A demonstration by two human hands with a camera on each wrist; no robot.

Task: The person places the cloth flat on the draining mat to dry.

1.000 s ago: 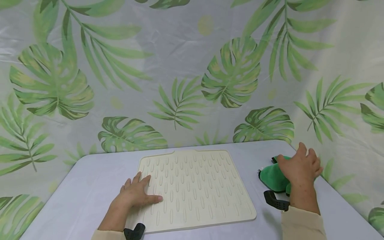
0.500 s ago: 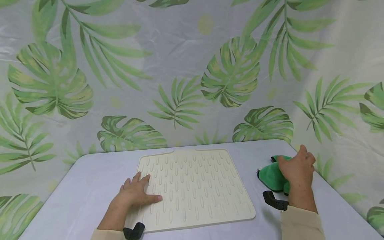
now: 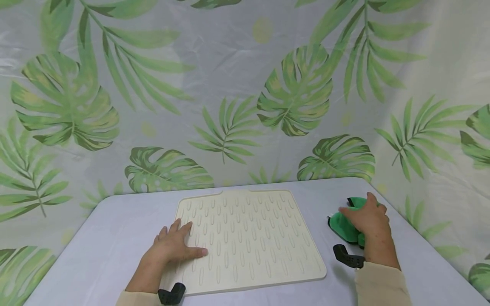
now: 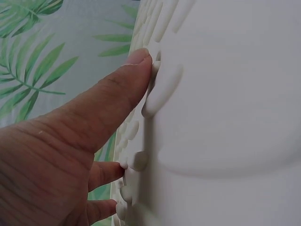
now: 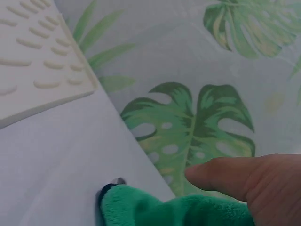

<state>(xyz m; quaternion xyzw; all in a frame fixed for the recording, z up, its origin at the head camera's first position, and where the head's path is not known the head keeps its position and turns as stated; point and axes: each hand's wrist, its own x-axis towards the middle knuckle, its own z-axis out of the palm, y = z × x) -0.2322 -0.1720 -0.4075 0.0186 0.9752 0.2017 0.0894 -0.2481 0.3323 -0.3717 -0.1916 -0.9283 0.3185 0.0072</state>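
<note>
A cream drying mat with raised oval ridges (image 3: 252, 238) lies flat on the table. My left hand (image 3: 170, 246) rests on its left part with fingers spread; in the left wrist view the thumb (image 4: 117, 94) and two fingertips touch the ridged surface. To the right of the mat sits a green plush cloth with dark edging (image 3: 342, 227), loosely bunched. Over its right side is my right hand (image 3: 371, 219), thumb stretched out to the left and fingers bent over the far side. In the right wrist view the thumb (image 5: 225, 176) shows straight, just above the cloth; the other fingers are hidden.
A white cloth covers the table (image 3: 126, 229). Behind it and along the right side hangs a leaf-printed curtain (image 3: 229, 85). Black wrist mounts (image 3: 348, 257) stick out on the inner side of each wrist. Table surface lies between mat and green cloth.
My right hand has moved left and lower over the green cloth, and less of the cloth shows to its right. My left hand and the mat stay in place.
</note>
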